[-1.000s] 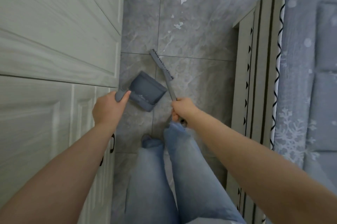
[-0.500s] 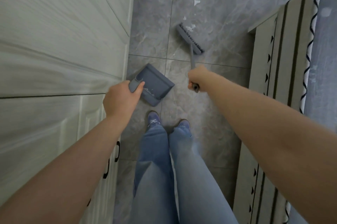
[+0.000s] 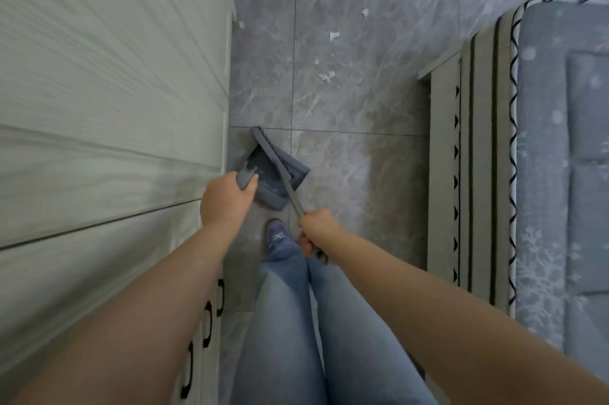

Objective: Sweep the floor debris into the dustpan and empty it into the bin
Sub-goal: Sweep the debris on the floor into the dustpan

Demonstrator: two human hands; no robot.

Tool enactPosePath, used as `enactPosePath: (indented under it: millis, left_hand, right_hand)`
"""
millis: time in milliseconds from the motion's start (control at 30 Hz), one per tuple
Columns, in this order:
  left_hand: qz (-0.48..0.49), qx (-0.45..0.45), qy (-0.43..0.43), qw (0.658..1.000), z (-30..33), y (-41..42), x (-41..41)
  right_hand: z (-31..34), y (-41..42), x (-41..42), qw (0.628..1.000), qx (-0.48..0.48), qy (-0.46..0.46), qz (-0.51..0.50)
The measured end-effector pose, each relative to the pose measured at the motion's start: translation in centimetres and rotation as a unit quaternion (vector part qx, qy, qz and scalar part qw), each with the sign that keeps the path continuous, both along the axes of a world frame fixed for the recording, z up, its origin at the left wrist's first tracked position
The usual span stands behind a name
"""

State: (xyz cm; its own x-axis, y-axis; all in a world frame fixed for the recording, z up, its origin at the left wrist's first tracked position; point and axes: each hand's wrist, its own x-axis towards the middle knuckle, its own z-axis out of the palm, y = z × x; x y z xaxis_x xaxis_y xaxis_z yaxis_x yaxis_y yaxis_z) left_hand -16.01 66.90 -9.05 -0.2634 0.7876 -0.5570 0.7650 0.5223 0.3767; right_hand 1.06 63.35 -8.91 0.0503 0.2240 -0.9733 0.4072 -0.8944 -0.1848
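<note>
1. The wardrobe (image 3: 108, 108) is the biggest thing here, filling the side outward of the left hand's grip; its pale doors hem the work into a narrow strip.
2. The bed (image 3: 543, 174), with a patterned cover and striped edging, stands well outward of the right hand's grip and closes the strip from the other side.
3. The floor (image 3: 356, 101) of grey tiles runs between them. The debris (image 3: 333, 36), white paper scraps, lies well ahead of both grips, none of it touching the brush.
4. The dustpan (image 3: 263, 170) sits just ahead of the left hand (image 3: 225, 202), whose grip is closed round the pan's handle. It seems tilted mouth-forward toward the scraps, likely so sweepings can be drawn in. Pale specks show inside; how much it holds is hard to tell.
5. The brush (image 3: 268, 149) lies across the dustpan's mouth, its head at the far corner. The right hand (image 3: 316, 231) has its grip closed round the handle's near end, probably pulling bristles toward the pan.
6. A shoe (image 3: 277, 235) stands between the two grips, just behind the pan.
7. No bin is in view, so emptying looks some way off.
</note>
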Motion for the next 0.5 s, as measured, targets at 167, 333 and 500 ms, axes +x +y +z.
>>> enactPosePath:
  millis: [167,333,500]
  left_hand:
    - [-0.020,0.031,0.026,0.999,1.3,3.1,-0.7]
    - [-0.022,0.045,0.027,0.998,1.2,6.4,-0.4]
    - [-0.004,0.059,0.006,0.998,0.8,10.4,1.6]
  right_hand:
    - [2.6,4.0,1.4,0.989,0.015,-0.001,-0.146]
    - [3.0,10.2,4.7,0.988,0.040,-0.023,-0.150]
    - [3.2,17.2,8.7,0.984,0.060,-0.067,-0.152]
